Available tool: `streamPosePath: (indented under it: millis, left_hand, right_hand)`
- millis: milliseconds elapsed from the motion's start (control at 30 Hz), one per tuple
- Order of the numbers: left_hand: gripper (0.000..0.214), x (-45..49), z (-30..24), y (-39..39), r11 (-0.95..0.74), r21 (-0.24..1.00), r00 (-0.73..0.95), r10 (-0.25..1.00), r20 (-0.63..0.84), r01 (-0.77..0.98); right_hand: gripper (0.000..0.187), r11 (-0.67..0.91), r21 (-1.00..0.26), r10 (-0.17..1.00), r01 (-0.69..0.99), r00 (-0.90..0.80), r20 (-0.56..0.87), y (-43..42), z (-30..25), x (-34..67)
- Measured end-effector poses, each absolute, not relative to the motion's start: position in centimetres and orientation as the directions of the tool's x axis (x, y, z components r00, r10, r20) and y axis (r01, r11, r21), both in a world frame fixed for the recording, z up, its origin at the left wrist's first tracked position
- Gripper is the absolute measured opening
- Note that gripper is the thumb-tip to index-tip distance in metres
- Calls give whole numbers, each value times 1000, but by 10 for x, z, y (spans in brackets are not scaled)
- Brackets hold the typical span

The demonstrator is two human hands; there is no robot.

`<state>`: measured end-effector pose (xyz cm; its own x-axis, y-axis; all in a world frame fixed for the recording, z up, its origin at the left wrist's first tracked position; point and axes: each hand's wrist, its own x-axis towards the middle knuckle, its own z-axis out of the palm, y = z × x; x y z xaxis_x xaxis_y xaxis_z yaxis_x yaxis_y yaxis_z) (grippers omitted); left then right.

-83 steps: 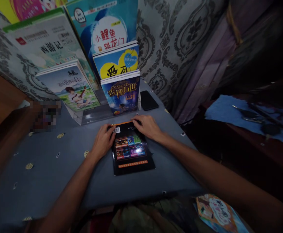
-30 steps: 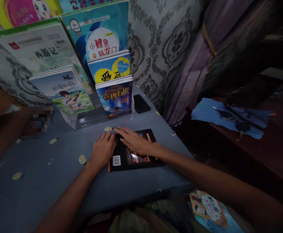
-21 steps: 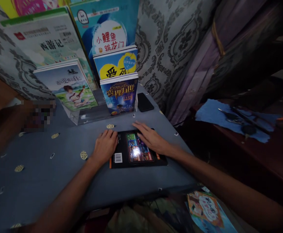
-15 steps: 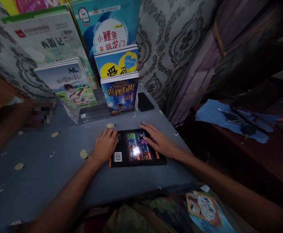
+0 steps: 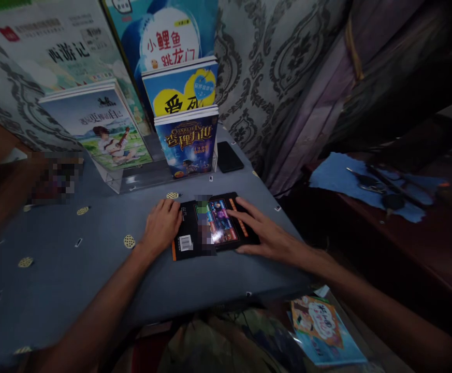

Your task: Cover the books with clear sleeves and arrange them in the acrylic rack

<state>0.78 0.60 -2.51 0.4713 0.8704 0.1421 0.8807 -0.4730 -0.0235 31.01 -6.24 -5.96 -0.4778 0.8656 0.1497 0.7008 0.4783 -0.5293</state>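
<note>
While the left hand (image 5: 164, 224) lay back upward, its fingers bent and close together on the upper left edge of a glossy black rectangular book (image 5: 222, 225), its thumb was out of sight, so whether it gripped that edge could not be told. The right hand (image 5: 266, 230) was open, its fingers spread over the right end of the cover, one fingertip at the block of coloured pictures and the thumb by the lower edge. Behind them, left to right, five front covers faced outward at one clear plastic stand (image 5: 148, 178): a tall white-and-green cover (image 5: 68, 65), a smaller cover with a guitar player on a meadow (image 5: 103, 129), a tall teal cover with a white circle (image 5: 171, 39), a blue-and-yellow cover (image 5: 181, 90) and a dark blue cover with gold lettering (image 5: 187, 145). Next came one flat black rectangle (image 5: 229, 156), then one blue-and-orange book (image 5: 321, 324) low on the right, and one crumpled light-blue cloth (image 5: 332, 171) bearing dark objects too dim to name. The black book lay flat on the grey-blue patterned tablecloth (image 5: 105, 259), between the two hands and partly under both, its white barcode (image 5: 186, 242) just below the left fingers.
</note>
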Motion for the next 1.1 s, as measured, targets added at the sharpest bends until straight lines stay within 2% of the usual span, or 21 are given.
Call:
streamPosePath:
  millis: [233,367,633,767,967,1100]
  left_hand:
    - [32,1,-23,8,-444,-35,444,883,149,895]
    - [34,1,-26,10,-451,-65,456,875,164,890]
    - [36,-6,-30,19,-462,-20,454,862,228,887]
    - [35,-5,-28,18,-457,-23,451,865,220,889]
    - [32,18,-29,-2,-668,158,621,738,264,727]
    - [39,33,-25,-20,-761,142,726,648,231,633]
  right_hand:
    - [57,411,-496,911,765,-340,232,-38,-57,311]
    - [52,414,-486,909,770,-320,268,-37,-62,307]
    - [40,447,-429,885,785,-317,342,-48,-62,293]
    - [35,485,-450,867,750,-344,361,-50,-56,289]
    - [28,491,-474,861,731,-322,395,-51,-45,285]
    - [27,483,-455,866,748,-333,372,-40,-39,278]
